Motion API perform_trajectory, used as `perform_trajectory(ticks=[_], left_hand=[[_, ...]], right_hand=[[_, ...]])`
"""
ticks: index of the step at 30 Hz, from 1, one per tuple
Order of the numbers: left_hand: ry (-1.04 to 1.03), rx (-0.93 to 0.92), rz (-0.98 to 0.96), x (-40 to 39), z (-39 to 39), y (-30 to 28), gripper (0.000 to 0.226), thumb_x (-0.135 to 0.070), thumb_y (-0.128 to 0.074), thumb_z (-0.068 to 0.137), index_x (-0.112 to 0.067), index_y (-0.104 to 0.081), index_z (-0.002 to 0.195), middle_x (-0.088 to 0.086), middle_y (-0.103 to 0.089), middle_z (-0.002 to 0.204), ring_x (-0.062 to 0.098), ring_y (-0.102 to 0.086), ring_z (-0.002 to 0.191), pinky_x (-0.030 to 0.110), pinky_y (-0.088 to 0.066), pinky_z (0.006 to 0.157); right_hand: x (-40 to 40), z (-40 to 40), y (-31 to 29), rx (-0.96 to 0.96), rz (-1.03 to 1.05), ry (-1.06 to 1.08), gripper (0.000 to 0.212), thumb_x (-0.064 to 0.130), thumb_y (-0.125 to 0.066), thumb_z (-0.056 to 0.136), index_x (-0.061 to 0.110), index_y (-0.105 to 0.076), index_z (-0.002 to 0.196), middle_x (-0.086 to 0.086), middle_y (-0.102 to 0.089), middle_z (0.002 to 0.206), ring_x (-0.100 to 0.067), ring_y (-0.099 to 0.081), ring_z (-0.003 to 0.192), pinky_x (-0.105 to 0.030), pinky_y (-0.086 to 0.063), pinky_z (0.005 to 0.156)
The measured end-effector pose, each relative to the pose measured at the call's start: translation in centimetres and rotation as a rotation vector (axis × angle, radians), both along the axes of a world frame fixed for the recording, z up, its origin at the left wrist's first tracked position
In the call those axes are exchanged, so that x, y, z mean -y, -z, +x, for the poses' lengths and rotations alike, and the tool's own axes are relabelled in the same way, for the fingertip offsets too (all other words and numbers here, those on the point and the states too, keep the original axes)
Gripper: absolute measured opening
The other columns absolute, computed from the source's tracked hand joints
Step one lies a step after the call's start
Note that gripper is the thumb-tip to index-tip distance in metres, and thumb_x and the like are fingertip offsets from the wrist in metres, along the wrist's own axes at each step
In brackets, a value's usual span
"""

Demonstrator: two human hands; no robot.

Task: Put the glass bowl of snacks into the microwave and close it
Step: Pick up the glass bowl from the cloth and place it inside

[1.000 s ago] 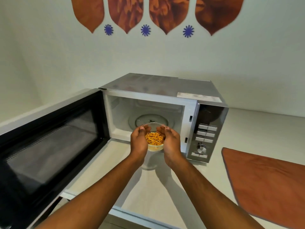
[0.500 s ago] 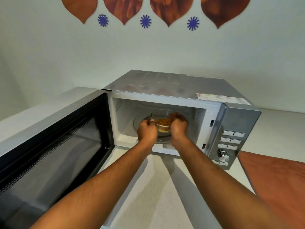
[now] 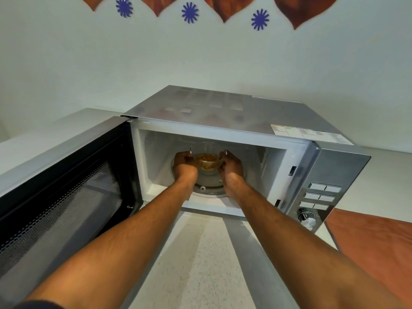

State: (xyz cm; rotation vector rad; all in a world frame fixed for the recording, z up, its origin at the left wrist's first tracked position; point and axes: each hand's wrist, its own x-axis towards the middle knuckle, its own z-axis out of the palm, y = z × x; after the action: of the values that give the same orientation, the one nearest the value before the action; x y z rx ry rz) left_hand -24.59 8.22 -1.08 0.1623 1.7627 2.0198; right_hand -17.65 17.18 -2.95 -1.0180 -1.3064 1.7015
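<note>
Inside open silver microwave: clear glass bowl of orange snacks, gripped on both sides by left hand and right hand, fingers curled against glass, above round glass turntable.

Soft even light, arm shadows on the counter, wide-angle bending, slight softness throughout.

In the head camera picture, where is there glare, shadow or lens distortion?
Head view: wide-angle lens bends the open door and forearms outward; soft reflections on the microwave top; arm shadows stripe the counter; the cavity dims the glass bowl between left hand and right hand.
</note>
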Motion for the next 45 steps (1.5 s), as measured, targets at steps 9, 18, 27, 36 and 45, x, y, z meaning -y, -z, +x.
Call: perform_trajectory(ticks=[9,18,27,36,45], left_hand=[[0.079,-0.229,-0.164,-1.4,-1.7,1.4,0.031,-0.012,-0.041,0.096,-0.009,-0.07,0.106,0.008,-0.068,0.102,0.022,-0.058,0.09,0.029,-0.044,0.075],[0.072,-0.241,-0.172,-2.0,-2.0,1.5,0.031,-0.015,-0.04,0.099,-0.006,-0.07,0.104,0.011,-0.068,0.102,0.025,-0.059,0.09,0.031,-0.046,0.079],[0.109,-0.191,-0.164,-2.4,-2.1,2.0,0.03,-0.012,-0.043,0.098,-0.006,-0.07,0.11,0.013,-0.07,0.113,0.028,-0.064,0.099,0.035,-0.05,0.083],[0.057,-0.165,-0.159,-0.8,-1.0,1.8,0.025,-0.01,-0.04,0.102,-0.015,-0.061,0.113,-0.005,-0.061,0.094,0.011,-0.055,0.082,0.021,-0.041,0.08],[0.15,-0.348,-0.325,5.4,3.9,-1.0,0.041,-0.002,-0.041,0.1,-0.012,-0.05,0.139,0.012,-0.058,0.136,0.024,-0.054,0.107,0.03,-0.041,0.085]], right_hand=[[0.0,-0.3,0.3,0.033,0.11,0.001,0.027,0.021,-0.047,0.102,0.02,-0.066,0.083,-0.005,-0.068,0.088,-0.022,-0.061,0.089,-0.031,-0.048,0.079],[0.0,0.0,0.5,0.038,0.15,-0.006,0.023,0.02,-0.043,0.104,0.019,-0.065,0.096,-0.011,-0.069,0.104,-0.022,-0.063,0.095,-0.033,-0.05,0.088],[-0.2,0.6,-0.1,0.068,0.168,-0.02,0.028,0.014,-0.041,0.103,0.009,-0.063,0.119,-0.006,-0.065,0.106,-0.021,-0.058,0.1,-0.027,-0.047,0.077],[0.5,2.5,-1.4,0.174,0.165,-0.024,0.019,0.018,-0.043,0.103,0.01,-0.06,0.107,-0.008,-0.059,0.103,-0.022,-0.052,0.092,-0.027,-0.039,0.07],[3.5,8.0,-2.0,0.141,0.269,-0.222,0.05,0.014,-0.047,0.102,0.02,-0.04,0.15,0.0,-0.046,0.153,-0.023,-0.047,0.136,-0.033,-0.039,0.107]])
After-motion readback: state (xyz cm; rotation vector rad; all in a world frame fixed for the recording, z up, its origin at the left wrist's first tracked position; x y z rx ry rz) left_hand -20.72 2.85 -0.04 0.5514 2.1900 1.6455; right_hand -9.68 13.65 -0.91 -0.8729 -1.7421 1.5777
